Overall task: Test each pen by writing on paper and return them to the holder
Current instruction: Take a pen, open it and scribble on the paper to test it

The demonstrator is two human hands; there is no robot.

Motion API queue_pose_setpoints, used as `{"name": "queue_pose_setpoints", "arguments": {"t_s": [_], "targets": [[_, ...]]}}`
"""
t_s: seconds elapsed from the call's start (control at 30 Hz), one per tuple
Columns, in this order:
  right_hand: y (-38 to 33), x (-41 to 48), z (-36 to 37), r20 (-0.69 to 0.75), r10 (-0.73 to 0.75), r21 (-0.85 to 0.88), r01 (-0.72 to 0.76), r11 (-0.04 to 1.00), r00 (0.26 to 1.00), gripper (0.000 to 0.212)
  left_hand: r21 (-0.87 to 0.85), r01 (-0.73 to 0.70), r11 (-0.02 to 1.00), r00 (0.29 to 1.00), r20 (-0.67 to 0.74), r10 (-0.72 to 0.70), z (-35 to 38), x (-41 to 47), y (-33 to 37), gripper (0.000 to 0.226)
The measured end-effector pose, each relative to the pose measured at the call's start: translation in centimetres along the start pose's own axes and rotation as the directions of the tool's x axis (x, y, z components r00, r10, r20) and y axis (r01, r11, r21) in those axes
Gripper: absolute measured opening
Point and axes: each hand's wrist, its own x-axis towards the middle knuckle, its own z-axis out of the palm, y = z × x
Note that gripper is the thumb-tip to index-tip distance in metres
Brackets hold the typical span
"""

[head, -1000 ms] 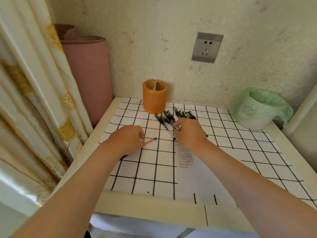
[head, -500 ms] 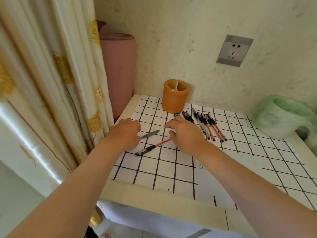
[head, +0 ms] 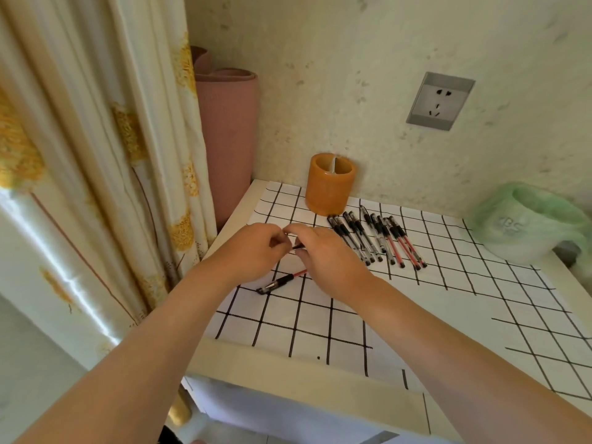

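Both hands meet over bench | left hand and right hand each pinch one small dark piece, cap or pen I can't tell | red pen lies beneath | row of pens beside holder | I align ends straight, press gently.

One head-worn view looks forward and down, close over the table (wall behind).
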Motion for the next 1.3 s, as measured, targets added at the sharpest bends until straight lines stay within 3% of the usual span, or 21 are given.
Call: {"name": "queue_pose_setpoints", "arguments": {"t_s": [0.13, 0.23, 0.37, 0.43, 0.53, 0.63, 0.7, 0.83, 1.0, 1.13, 1.27, 1.3], "targets": [[0.9, -0.4, -0.8, 0.016, 0.012, -0.052, -0.011, 0.999, 1.0, 0.038, -0.135, 0.001, 0.991, 0.998, -0.066, -0.01, -0.2, -0.2, 0.5, 0.008], [0.9, -1.2, -1.7, 0.002, 0.057, -0.079, -0.057, 0.995, 0.998, 0.015, -0.175, -0.017, 0.984, 1.0, -0.013, 0.015, -0.1, -0.4, 0.9, 0.009], [0.7, -2.3, -3.7, 0.064, 0.305, -0.253, -0.28, 0.926, 0.95, 0.055, -0.029, -0.018, 0.999, 0.99, 0.141, 0.022, 0.4, -0.7, 1.5, 0.013], [1.0, -2.9, -4.8, 0.081, 0.425, -0.26, -0.392, 0.882, 0.902, 0.067, 0.026, -0.033, 0.999, 0.983, 0.183, 0.028, 0.9, -0.7, 1.9, 0.011], [1.5, -3.5, -6.8, 0.13, 0.556, -0.111, -0.546, 0.831, 0.821, 0.073, 0.066, -0.073, 0.995, 0.975, 0.214, 0.057, 2.0, -0.7, 2.8, 0.012], [1.8, -4.3, -8.6, 0.237, 0.599, 0.23, -0.643, 0.73, 0.765, 0.067, 0.121, -0.14, 0.983, 0.967, 0.228, 0.11, 4.0, -0.6, 3.9, 0.017], [2.2, -4.7, -9.1, 0.266, 0.624, 0.427, -0.67, 0.607, 0.735, 0.063, 0.157, -0.199, 0.967, 0.957, 0.245, 0.157, 5.5, -0.6, 4.8, 0.026], [3.4, -5.9, -9.5, 0.302, 0.628, 0.64, -0.641, 0.424, 0.717, 0.056, 0.235, -0.325, 0.916, 0.924, 0.286, 0.254, 7.9, 0.0, 6.4, 0.047], [4.7, -7.5, -9.8, 0.381, 0.619, 0.792, -0.588, 0.164, 0.687, 0.058, 0.217, -0.379, 0.9, 0.896, 0.329, 0.298, 9.4, 0.5, 7.3, 0.074], [5.3, -8.3, -9.6, 0.29, 0.706, 0.842, -0.523, 0.133, 0.646, 0.011, 0.228, -0.406, 0.885, 0.877, 0.369, 0.307, 10.0, 0.8, 7.4, 0.087], [5.7, -9.4, -9.1, 0.293, 0.738, 0.887, -0.461, 0.027, 0.607, 0.025, 0.303, -0.447, 0.841, 0.86, 0.403, 0.312, 10.3, 0.7, 7.6, 0.088], [5.8, -9.8, -8.9, 0.291, 0.737, 0.878, -0.476, 0.047, 0.61, 0.029, 0.31, -0.448, 0.839, 0.86, 0.405, 0.31, 10.3, 0.7, 7.6, 0.088]]}}
